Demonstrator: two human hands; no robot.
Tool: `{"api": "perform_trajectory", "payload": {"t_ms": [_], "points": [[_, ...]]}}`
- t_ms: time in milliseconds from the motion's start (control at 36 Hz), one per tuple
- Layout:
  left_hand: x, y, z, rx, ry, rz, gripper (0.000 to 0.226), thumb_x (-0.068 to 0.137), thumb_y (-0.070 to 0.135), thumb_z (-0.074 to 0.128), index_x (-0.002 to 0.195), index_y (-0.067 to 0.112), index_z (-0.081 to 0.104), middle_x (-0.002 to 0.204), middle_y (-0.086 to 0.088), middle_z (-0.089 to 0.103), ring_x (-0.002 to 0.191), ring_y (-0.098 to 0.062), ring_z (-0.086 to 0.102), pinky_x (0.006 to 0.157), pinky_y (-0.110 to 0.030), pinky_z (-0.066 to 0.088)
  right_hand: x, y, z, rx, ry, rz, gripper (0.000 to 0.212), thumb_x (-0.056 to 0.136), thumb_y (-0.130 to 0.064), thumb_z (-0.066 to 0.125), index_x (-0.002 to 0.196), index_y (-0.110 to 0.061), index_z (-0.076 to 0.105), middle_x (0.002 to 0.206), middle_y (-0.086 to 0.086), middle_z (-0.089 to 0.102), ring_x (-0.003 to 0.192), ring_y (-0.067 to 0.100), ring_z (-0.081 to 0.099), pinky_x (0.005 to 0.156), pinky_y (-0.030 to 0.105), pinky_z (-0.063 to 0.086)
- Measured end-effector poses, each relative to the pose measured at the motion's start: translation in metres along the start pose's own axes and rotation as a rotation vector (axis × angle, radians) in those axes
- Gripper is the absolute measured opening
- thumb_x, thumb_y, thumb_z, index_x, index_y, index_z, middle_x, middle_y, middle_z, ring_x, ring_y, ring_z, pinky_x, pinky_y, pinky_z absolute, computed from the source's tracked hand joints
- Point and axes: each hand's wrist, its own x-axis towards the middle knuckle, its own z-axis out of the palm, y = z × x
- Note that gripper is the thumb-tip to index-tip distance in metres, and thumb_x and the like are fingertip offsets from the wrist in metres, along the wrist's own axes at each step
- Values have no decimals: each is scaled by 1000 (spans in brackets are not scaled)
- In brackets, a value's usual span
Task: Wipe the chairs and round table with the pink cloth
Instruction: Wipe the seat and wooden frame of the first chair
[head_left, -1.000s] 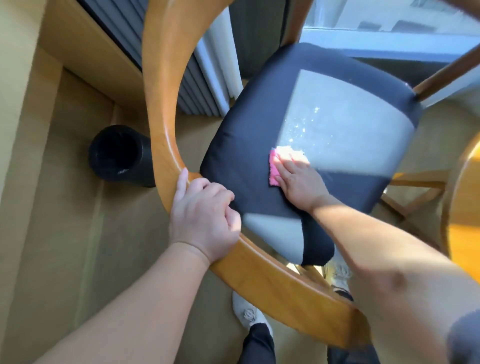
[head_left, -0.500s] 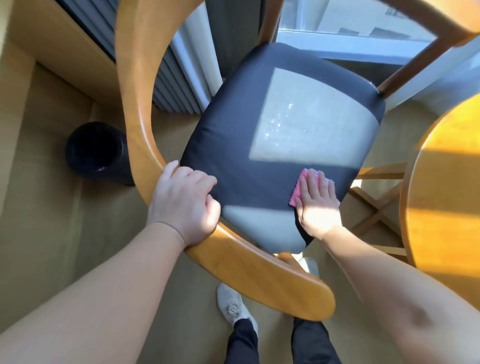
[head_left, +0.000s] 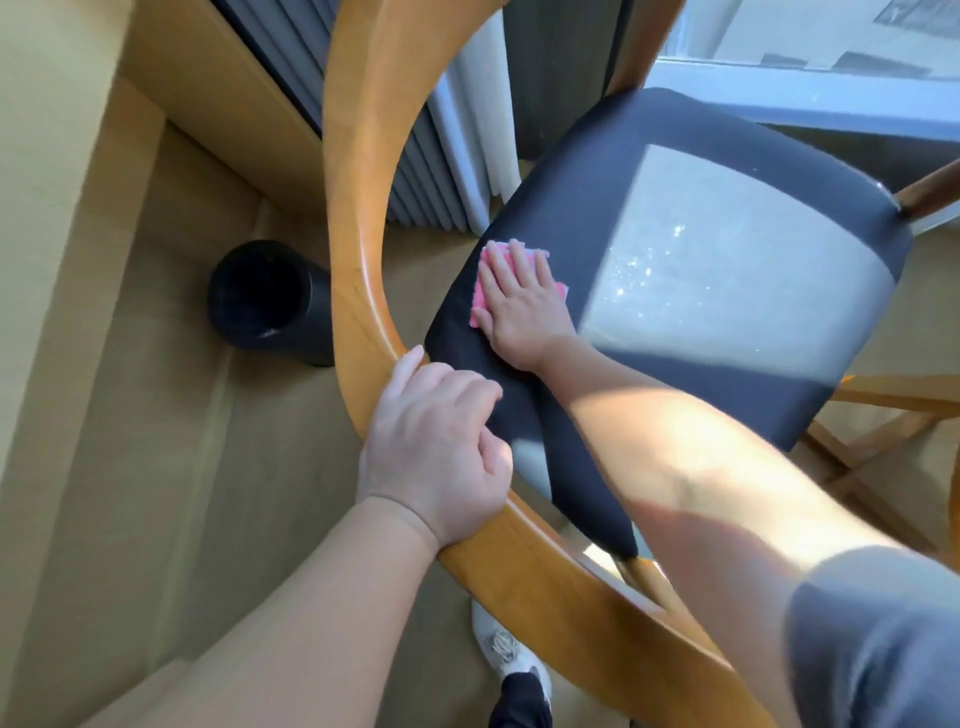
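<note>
Head view: half a second ago the right hand (head_left: 522, 306) pressed the pink cloth (head_left: 479, 299) at the near right edge of the seat cushion (head_left: 675, 249). Now both sit on the cushion's left side, near the curved wooden rail (head_left: 353, 208). I judge the strokes are sweeping across the seat, so the round desk still waits. The right hand lies flat, fingers straight, pinning the cloth. The left hand (head_left: 439, 447) is clenched round the rail. The cloth is mostly hidden. Its showing edge runs along the fingers, pointing away from the person, so its long axis probably lies that way.
</note>
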Motion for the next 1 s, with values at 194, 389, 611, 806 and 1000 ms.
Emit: {"api": "perform_trajectory", "payload": {"t_ms": [194, 389, 611, 806, 1000], "points": [[0, -2, 2, -38, 29, 0, 23, 72, 19, 47, 86, 16, 66, 82, 5, 63, 83, -19, 55, 113, -32, 16, 21, 1, -4, 22, 14, 1, 58, 104, -38, 19, 151, -5, 28, 159, 13, 25, 145, 37, 17, 117, 51, 12], [0, -2, 4, -17, 32, 9, 24, 71, 20, 48, 84, 18, 67, 81, 6, 64, 83, -20, 56, 113, -30, 14, 15, 15, -1, 34, 32, 60, 56, 106, -33, 13, 155, -5, 12, 160, 9, 19, 146, 33, 13, 117, 47, 11], [0, -1, 2, 60, -43, 60, 25, 73, 25, 47, 90, 21, 66, 87, 9, 63, 87, -18, 55, 112, -39, 19, -42, 50, 7, 70, 19, 239, 56, 104, -24, 22, 153, 0, 8, 160, 17, 13, 145, 37, 14, 117, 47, 10], [-1, 0, 2, 115, -46, 114, 28, 76, 27, 45, 92, 21, 68, 90, 6, 66, 88, -18, 57, 106, -40, 26, -143, 93, 16, 95, 28, 437, 38, 99, -22, 37, 120, -2, 61, 136, 25, 53, 123, 44, 47, 105, 49, 33], [-2, 1, 2, 133, -26, 127, 33, 79, 32, 42, 98, 24, 68, 95, 7, 67, 92, -16, 58, 106, -44, 31, -224, 117, 43, 119, 46, 674, 58, 100, -16, 34, 153, -1, 14, 159, 16, 17, 146, 37, 14, 118, 45, 12]]}}
